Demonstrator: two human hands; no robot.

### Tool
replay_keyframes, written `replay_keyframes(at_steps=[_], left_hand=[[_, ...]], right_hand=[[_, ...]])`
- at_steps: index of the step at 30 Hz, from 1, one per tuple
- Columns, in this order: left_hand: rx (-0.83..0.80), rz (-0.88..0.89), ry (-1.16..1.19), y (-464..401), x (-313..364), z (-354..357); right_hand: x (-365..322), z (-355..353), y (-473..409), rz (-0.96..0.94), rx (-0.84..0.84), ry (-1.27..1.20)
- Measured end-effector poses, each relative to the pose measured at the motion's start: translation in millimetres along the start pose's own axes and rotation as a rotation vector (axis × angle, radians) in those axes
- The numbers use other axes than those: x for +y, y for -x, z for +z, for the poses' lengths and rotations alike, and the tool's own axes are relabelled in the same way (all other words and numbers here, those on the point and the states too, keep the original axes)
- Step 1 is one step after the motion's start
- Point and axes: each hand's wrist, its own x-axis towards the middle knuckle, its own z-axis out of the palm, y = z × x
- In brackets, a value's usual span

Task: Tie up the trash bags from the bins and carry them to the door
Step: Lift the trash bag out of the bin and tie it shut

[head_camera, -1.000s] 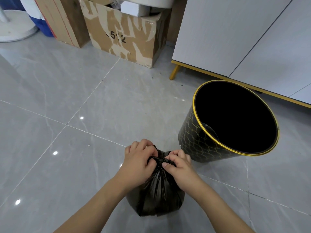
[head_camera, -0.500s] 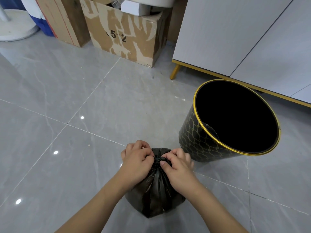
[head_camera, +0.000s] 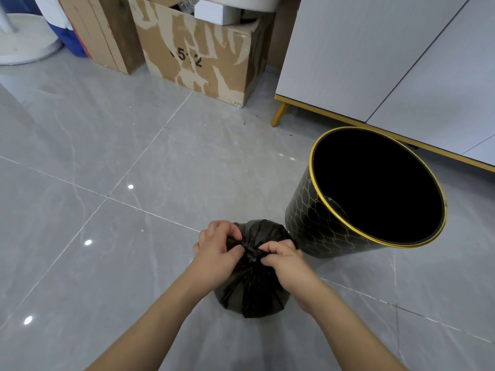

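A small black trash bag [head_camera: 251, 293] stands on the grey tiled floor just below the middle of the view. Its top is gathered into a twisted knot between my hands. My left hand [head_camera: 217, 253] pinches the gathered plastic from the left. My right hand [head_camera: 286, 261] pinches it from the right, thumb and fingers curled on the knot. Right beside the bag stands a black bin [head_camera: 318, 226] with a gold rim and gold pattern, its inside dark and without a liner.
A white cabinet [head_camera: 375, 62] on gold legs runs along the right behind the bin. A worn cardboard box [head_camera: 201, 54] and a second box stand at the back. A white round base [head_camera: 24, 41] sits at the far left. Small crumbs lie near the cabinet leg.
My hands have shifted slightly on the bag's neck, and the gathered top now looks pulled tighter and lower. The bin has not moved.
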Motion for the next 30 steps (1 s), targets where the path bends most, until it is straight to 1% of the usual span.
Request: replay_keyframes(at_steps=[2,3,5,8,10,13,16,17,18,19,21,23,24,26,28,30], left_hand=[[0.005,0.081,-0.030,3,0,-2],[0.005,0.128,-0.052,5,1,-3],[-0.009,0.200,-0.059,10,2,-5],[-0.073,0.230,-0.020,20,1,-7],[-0.076,0.276,-0.073,23,-3,-7],[0.008,0.321,-0.203,24,-6,-4],[0.083,0.315,-0.234,22,-5,-5],[0.105,0.295,-0.240,20,-3,-5],[0.120,0.258,-0.250,19,-2,-6],[0.117,0.198,-0.258,17,1,-6],[0.045,0.007,-0.226,12,10,-8],[-0.049,-0.204,-0.098,8,19,-12],[-0.071,-0.270,-0.030,6,22,-15],[-0.081,-0.329,0.051,1,25,-20],[-0.075,-0.369,0.047,-2,23,-27],[-0.040,-0.407,-0.032,-4,18,-35]], right_hand=[[-2,-8,4,0.102,-0.162,-0.355],[-3,-12,6,0.127,-0.195,-0.447],[-5,-16,8,0.134,-0.170,-0.459],[-3,-16,7,0.124,-0.123,-0.442],[-2,-16,8,0.135,-0.115,-0.448],[-4,-16,10,0.118,-0.129,-0.458],[-5,-14,12,0.090,-0.116,-0.433],[-5,-12,11,0.066,-0.092,-0.418],[-3,-11,10,0.027,-0.032,-0.375],[0,-10,8,-0.022,0.062,-0.309],[5,-10,4,-0.137,0.268,-0.163],[8,-10,5,-0.231,0.394,-0.065],[9,-9,6,-0.257,0.426,-0.032],[10,-7,6,-0.277,0.462,-0.012],[11,-8,4,-0.264,0.485,-0.029],[13,-12,1,-0.241,0.462,-0.078]])
